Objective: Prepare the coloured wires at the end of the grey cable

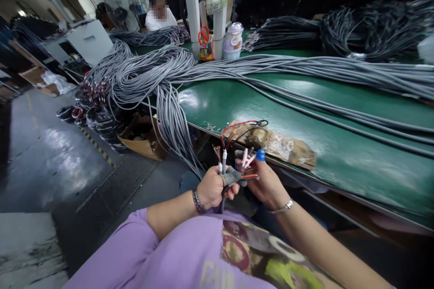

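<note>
My left hand (210,188) is closed around grey multi-core cables (224,162), held upright in front of my waist. At their tops, white sleeve ends and thin coloured wires (217,150) stick out. A dark grey covering wraps a finger of this hand. Close on the right, my right hand (269,187) has a blue cover on its thumb and pinches a pale pink, clip-like tool (247,159). Orange and dark wires (250,176) point from the left hand toward the right palm. Some of the right fingers are hidden.
A worn board wrapped in tape (281,146) lies at the edge of the green table (339,119), with red and black leads. Long grey cable bundles (152,70) cross the table and hang over its edge. Behind stand posts, a lidded cup (233,41) and a seated person (159,11).
</note>
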`<move>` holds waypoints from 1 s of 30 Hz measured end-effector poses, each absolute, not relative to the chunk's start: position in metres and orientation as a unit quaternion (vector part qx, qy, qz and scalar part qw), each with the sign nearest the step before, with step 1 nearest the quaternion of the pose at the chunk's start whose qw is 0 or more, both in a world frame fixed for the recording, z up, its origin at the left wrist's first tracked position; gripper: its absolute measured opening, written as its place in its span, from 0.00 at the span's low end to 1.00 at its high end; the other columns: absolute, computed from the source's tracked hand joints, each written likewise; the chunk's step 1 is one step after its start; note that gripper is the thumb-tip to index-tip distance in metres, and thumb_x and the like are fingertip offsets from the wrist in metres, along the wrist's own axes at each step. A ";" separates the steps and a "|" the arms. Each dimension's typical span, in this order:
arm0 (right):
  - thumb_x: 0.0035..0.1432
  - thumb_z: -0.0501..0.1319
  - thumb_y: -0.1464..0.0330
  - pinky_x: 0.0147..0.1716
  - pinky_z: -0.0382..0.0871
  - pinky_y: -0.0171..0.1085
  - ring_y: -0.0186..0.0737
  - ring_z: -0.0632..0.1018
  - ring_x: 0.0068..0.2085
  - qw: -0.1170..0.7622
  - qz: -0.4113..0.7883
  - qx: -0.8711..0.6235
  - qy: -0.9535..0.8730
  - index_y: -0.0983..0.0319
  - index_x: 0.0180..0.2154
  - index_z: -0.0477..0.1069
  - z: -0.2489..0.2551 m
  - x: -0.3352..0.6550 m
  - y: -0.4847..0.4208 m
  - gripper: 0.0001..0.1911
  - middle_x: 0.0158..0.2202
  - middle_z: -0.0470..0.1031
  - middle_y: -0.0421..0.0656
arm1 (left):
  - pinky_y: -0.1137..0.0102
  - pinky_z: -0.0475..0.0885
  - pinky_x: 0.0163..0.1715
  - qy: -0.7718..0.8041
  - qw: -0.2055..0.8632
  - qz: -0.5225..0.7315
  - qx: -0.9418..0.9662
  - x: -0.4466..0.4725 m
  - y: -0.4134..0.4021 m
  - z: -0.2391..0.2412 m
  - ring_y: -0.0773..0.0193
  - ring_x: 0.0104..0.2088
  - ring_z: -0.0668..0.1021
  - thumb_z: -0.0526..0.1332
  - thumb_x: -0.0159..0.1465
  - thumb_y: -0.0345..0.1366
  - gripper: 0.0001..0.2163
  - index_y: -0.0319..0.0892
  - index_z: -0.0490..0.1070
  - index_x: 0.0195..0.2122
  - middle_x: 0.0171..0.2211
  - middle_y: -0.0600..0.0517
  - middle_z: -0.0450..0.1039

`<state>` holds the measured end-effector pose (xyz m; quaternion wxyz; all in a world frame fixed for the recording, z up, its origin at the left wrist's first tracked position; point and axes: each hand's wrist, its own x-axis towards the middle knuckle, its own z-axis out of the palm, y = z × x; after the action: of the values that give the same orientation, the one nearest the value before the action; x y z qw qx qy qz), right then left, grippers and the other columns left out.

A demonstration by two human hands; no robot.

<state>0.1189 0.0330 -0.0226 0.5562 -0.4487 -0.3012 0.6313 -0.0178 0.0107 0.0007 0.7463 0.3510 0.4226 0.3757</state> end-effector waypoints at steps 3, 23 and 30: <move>0.48 0.57 0.39 0.22 0.62 0.36 0.36 0.67 0.22 0.569 0.545 -0.493 -0.369 0.60 0.20 0.69 -0.021 0.121 0.030 0.30 0.19 0.68 0.40 | 0.77 0.53 0.10 0.418 0.751 0.374 0.348 -0.018 0.011 0.000 0.74 0.10 0.64 0.70 0.45 0.52 0.22 0.37 0.67 0.23 0.13 0.55 0.67; 0.50 0.61 0.44 0.27 0.71 0.37 0.37 0.74 0.25 0.535 0.754 -0.339 -0.175 0.58 0.29 0.73 -0.021 0.122 0.032 0.24 0.27 0.76 0.41 | 0.77 0.54 0.10 0.436 0.740 0.351 0.374 -0.018 0.006 -0.005 0.74 0.10 0.64 0.68 0.46 0.54 0.23 0.37 0.67 0.25 0.14 0.55 0.67; 0.49 0.68 0.55 0.25 0.68 0.34 0.34 0.71 0.25 0.539 0.737 -0.347 -0.213 0.60 0.29 0.74 -0.015 0.124 0.028 0.15 0.25 0.73 0.39 | 0.77 0.56 0.11 0.441 0.712 0.405 0.368 -0.020 -0.006 -0.005 0.74 0.11 0.65 0.68 0.48 0.53 0.22 0.38 0.65 0.23 0.15 0.55 0.68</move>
<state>0.1244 0.0275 -0.0153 0.5394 -0.3466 -0.2126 0.7374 -0.0203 -0.0060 -0.0050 0.7115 0.3676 0.4414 0.4046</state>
